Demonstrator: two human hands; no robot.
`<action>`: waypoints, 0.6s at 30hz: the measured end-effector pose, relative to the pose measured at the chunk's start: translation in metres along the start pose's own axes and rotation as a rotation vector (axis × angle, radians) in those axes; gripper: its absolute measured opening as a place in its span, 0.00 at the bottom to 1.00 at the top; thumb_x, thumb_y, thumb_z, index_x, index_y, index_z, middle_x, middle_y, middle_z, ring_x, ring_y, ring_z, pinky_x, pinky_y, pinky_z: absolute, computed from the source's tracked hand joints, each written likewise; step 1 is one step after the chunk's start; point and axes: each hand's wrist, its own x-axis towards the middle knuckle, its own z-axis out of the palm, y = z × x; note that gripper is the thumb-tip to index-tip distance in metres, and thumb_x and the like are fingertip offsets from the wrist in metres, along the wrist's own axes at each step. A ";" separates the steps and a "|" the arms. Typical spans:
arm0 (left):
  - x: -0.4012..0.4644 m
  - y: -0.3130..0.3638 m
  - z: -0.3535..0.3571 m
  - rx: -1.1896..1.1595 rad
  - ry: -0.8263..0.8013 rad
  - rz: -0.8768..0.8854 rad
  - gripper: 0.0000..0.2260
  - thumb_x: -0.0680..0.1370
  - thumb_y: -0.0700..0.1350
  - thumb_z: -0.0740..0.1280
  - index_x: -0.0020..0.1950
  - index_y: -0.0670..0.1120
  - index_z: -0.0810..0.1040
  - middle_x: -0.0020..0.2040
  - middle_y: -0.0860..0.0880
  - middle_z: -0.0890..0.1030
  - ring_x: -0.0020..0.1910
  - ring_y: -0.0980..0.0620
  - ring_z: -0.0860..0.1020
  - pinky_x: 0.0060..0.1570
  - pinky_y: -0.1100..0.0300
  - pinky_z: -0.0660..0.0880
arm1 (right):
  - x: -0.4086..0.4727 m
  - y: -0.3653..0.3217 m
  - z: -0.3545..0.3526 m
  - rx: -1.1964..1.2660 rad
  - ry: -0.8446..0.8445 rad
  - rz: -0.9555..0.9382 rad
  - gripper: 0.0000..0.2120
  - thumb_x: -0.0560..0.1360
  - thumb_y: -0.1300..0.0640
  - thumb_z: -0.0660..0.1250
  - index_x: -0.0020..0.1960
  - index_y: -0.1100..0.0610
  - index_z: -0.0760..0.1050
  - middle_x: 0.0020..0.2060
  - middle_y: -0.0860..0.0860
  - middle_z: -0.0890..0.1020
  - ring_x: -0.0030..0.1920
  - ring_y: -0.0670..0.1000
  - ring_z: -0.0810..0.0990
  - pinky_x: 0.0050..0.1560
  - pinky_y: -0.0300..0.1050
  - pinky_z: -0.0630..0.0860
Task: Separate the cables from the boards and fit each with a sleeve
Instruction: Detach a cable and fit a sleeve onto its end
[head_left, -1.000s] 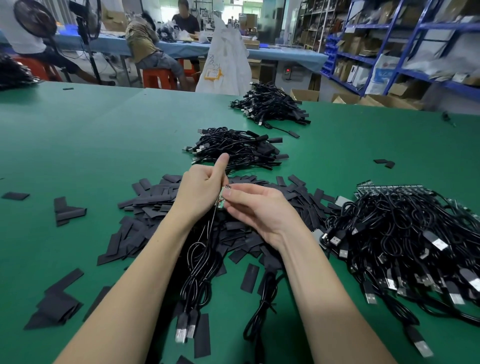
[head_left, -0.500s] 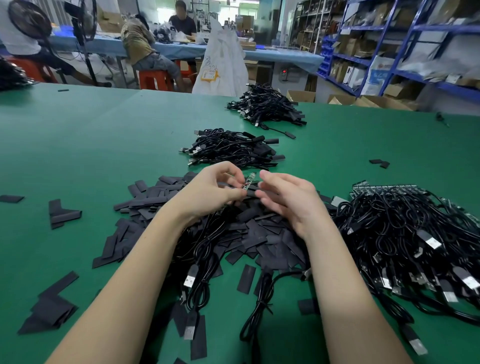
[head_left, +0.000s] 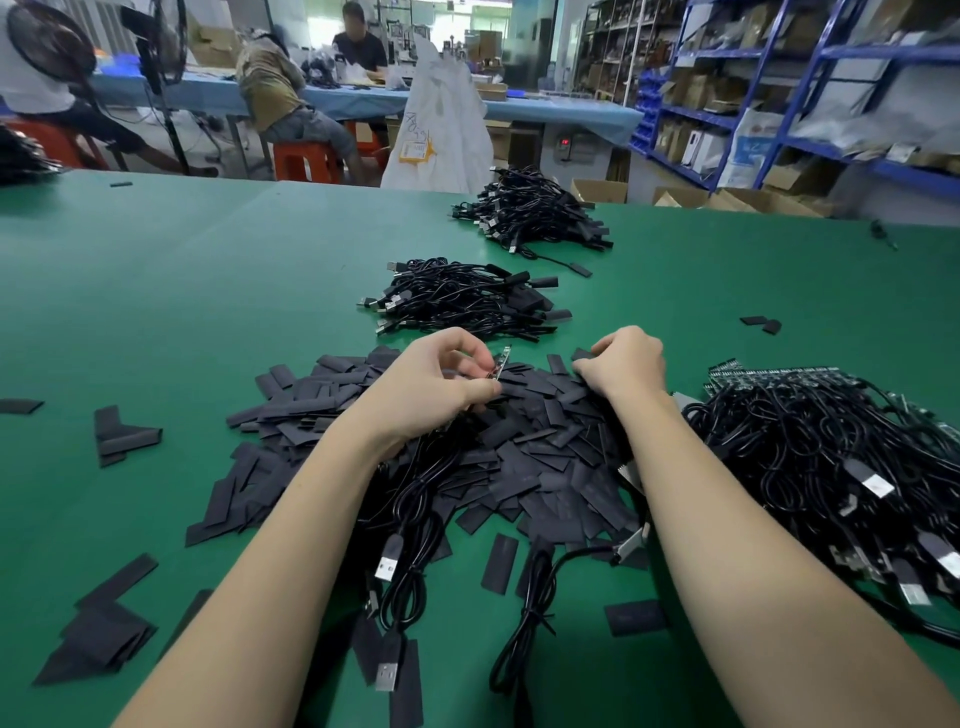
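1. Head view: a wide green table fills the frame. Beyond its far edge stand a blue-covered bench, red stools, a floor fan and blue shelving stacked with boxes. People sit at the bench. A white sack stands just past the table edge.
2. The left hand has its fingers curled, pinching a small circuit board between thumb and fingertips. The board points up and away from the hand. Black cables run from under this hand toward the near edge, ending in USB plugs.
3. The right hand rests knuckles-up on the pile of sleeves, fingers curled down into it. Whether it actually grips a sleeve cannot be told, since the fingertips are hidden.
4. The sleeves are flat black strips heaped in the middle of the table beneath both hands. Loose ones lie scattered to the left and near the front edge.
5. To the right, touching the sleeve pile, lies a big tangle of cables still joined to boards, with a row of board edges showing at its far side.
6. Farther back sit two smaller cable heaps, a middle heap just beyond the hands and a far heap near the table edge.
7. Open cardboard boxes stand on the floor behind the table. Their contents are not visible.
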 end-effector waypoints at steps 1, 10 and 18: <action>0.000 0.000 0.000 0.000 -0.001 0.002 0.08 0.75 0.37 0.75 0.47 0.46 0.78 0.42 0.48 0.79 0.37 0.52 0.78 0.43 0.59 0.75 | 0.000 0.000 0.000 0.004 0.006 -0.002 0.09 0.73 0.58 0.74 0.52 0.59 0.85 0.51 0.57 0.84 0.45 0.56 0.76 0.43 0.45 0.73; 0.000 0.004 0.000 -0.006 -0.007 0.009 0.08 0.75 0.37 0.75 0.48 0.45 0.78 0.41 0.49 0.80 0.37 0.52 0.79 0.43 0.59 0.75 | -0.007 -0.004 -0.002 0.003 0.075 -0.085 0.05 0.75 0.58 0.74 0.47 0.49 0.86 0.51 0.52 0.86 0.49 0.56 0.81 0.45 0.43 0.73; -0.003 0.006 -0.002 -0.019 0.000 0.005 0.08 0.75 0.36 0.74 0.49 0.44 0.78 0.41 0.47 0.79 0.36 0.52 0.78 0.44 0.59 0.75 | -0.031 -0.012 -0.012 0.087 0.046 -0.273 0.04 0.73 0.56 0.72 0.42 0.47 0.81 0.40 0.44 0.84 0.46 0.51 0.81 0.44 0.40 0.73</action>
